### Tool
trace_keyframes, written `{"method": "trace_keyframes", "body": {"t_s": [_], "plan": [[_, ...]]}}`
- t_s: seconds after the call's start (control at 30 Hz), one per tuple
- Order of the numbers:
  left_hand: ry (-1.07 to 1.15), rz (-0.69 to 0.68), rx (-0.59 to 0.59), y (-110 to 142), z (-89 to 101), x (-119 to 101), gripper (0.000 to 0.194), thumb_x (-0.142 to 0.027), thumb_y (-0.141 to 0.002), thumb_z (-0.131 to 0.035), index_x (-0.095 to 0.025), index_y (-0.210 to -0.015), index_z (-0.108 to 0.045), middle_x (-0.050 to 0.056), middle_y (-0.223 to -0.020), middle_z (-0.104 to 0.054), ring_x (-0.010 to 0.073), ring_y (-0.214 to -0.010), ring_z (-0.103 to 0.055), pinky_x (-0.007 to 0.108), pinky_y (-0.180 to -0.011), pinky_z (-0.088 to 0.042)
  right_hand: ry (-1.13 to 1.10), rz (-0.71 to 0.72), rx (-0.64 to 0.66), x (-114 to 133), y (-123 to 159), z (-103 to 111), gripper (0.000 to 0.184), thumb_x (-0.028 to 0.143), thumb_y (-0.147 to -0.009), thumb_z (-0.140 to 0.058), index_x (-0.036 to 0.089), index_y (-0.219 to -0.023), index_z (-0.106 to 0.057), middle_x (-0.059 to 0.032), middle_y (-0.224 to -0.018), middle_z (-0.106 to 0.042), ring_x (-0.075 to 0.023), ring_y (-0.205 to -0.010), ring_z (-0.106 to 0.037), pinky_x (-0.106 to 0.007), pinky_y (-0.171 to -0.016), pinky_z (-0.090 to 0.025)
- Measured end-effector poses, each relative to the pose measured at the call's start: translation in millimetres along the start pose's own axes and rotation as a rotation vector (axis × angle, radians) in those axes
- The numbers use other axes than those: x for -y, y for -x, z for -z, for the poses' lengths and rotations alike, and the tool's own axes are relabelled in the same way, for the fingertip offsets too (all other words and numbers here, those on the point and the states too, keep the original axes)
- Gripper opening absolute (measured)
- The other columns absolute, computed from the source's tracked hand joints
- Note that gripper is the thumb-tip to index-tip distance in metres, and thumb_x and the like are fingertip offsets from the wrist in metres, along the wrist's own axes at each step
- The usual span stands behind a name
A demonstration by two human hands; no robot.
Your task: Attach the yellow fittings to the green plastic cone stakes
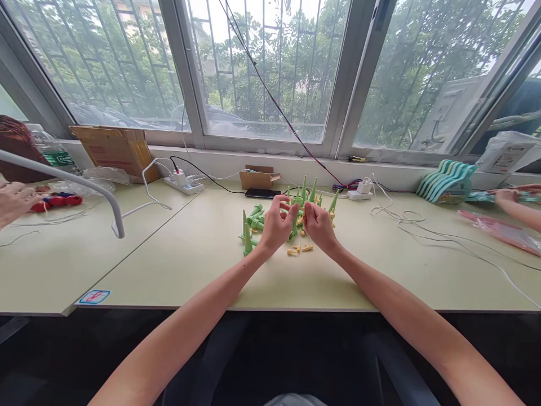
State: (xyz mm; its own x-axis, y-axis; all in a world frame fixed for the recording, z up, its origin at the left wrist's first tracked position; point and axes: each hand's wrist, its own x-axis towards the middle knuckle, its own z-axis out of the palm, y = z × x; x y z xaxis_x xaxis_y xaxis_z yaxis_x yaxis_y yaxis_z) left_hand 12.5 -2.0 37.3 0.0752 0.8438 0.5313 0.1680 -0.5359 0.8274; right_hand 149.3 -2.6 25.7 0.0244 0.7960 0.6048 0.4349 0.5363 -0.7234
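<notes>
My left hand (276, 225) and my right hand (320, 224) are raised close together over the middle of the table. The left hand's fingers are bent in towards its thumb. My right hand is closed, with its fingers curled in. What either hand holds, if anything, is hidden by the fingers. Behind and between them stand several green pointed cones (313, 190), partly covered by the hands. More green cone-shaped pieces (247, 239) lie or stand left of my left hand. Small yellow plastic pieces (307, 248) are scattered just in front of the hands.
A black phone (262, 193) and a small open cardboard box (258, 178) sit behind the pieces. Power strips (183, 183) and loose white cables (406, 217) run along the back and right. Teal hanger-like pieces (446, 181) stand at right. Other people's hands (16, 202) show at both sides.
</notes>
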Motion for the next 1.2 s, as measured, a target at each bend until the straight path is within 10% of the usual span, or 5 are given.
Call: {"method": "trace_keyframes", "body": {"t_s": [0.6,1.2], "plan": [[0.446,0.48,0.129,-7.5,2.5,-4.2,0.065,-0.068,-0.085,-0.045,-0.017,-0.045,-0.044,0.002,-0.048,-0.043,0.0099,-0.041,-0.041,0.026,-0.038,-0.034,0.018,0.102,0.061,1.7,1.5,2.2,0.048,0.058,-0.098,-0.033,0.021,-0.07,-0.047,0.0017,-0.055,-0.05,-0.012,-0.052,-0.047,-0.024,-0.053,-0.036],[0.442,0.381,0.284,-4.4,2.6,3.4,0.054,-0.061,-0.085,-0.051,-0.015,-0.058,-0.055,0.005,-0.06,-0.056,0.0105,-0.048,-0.048,0.024,-0.04,-0.036,-0.029,0.048,-0.018,-5.9,-1.1,0.8,0.042,0.049,-0.101,-0.032,0.022,-0.069,-0.037,0.0028,-0.057,-0.05,-0.0108,-0.051,-0.044,-0.024,-0.053,-0.034]]}}
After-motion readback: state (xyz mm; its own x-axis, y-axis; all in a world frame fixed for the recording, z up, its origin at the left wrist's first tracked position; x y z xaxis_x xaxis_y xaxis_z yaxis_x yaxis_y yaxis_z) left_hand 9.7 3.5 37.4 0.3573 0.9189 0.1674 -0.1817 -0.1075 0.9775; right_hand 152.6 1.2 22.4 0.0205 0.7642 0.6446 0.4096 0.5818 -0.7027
